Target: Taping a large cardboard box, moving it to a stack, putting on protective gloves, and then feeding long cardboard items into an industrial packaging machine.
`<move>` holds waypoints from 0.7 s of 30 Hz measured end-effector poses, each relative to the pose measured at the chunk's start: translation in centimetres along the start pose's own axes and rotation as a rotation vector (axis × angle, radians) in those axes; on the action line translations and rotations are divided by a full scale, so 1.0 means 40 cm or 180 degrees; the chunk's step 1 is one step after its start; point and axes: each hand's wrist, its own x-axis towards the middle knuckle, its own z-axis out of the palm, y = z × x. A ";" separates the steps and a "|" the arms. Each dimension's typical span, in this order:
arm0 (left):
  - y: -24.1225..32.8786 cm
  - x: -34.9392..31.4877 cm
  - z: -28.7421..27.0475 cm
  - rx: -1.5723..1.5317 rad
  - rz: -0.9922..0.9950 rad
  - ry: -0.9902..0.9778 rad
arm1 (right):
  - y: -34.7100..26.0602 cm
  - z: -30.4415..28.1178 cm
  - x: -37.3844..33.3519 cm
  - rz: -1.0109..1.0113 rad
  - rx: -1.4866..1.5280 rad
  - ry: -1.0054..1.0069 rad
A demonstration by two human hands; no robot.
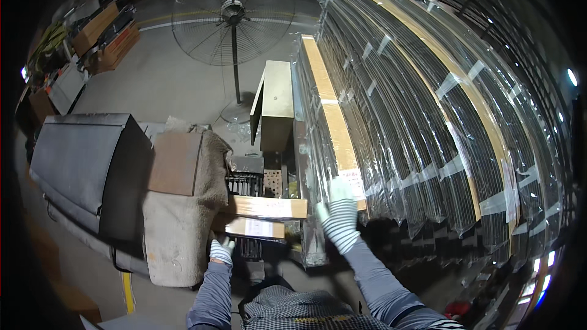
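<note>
A fan (233,15) is stood on grey floor (153,73). At the stack's (391,110) left edge, a tan-edged panel (333,125) is touched by the right hand (340,208), thumb spread; the left hand's (221,252) grip, beside the sackcloth (174,238), cannot be told.

Right: row of plastic-wrapped dark flat panels (397,104). Left of it, near: two long tan cardboard packs (269,206), one beyond the other. Further left: flat brown board (174,164) on draped beige cloth (177,232), then grey boxy housing (79,165). Far: round black wire fan (233,13).
</note>
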 end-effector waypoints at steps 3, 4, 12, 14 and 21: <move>0.342 -0.321 0.481 -0.2823 -0.1567 -0.1578 | 0.311 -0.094 -0.102 0.1032 -0.1436 -0.0932; 0.367 -0.348 0.498 -0.2877 -0.1576 -0.2053 | 0.299 -0.072 -0.110 0.0990 -0.1364 -0.0897; 0.593 -0.468 0.751 -0.2115 -0.0898 -0.3522 | 0.098 -0.126 -0.152 0.1183 -0.0598 -0.1056; 0.708 -0.470 0.775 -0.1760 -0.0713 -0.3205 | 0.005 -0.219 -0.165 0.1402 -0.0274 -0.2301; 0.701 -0.383 0.822 -0.1631 -0.0423 -0.3656 | 0.254 -0.025 -0.145 0.1115 -0.0320 -0.0724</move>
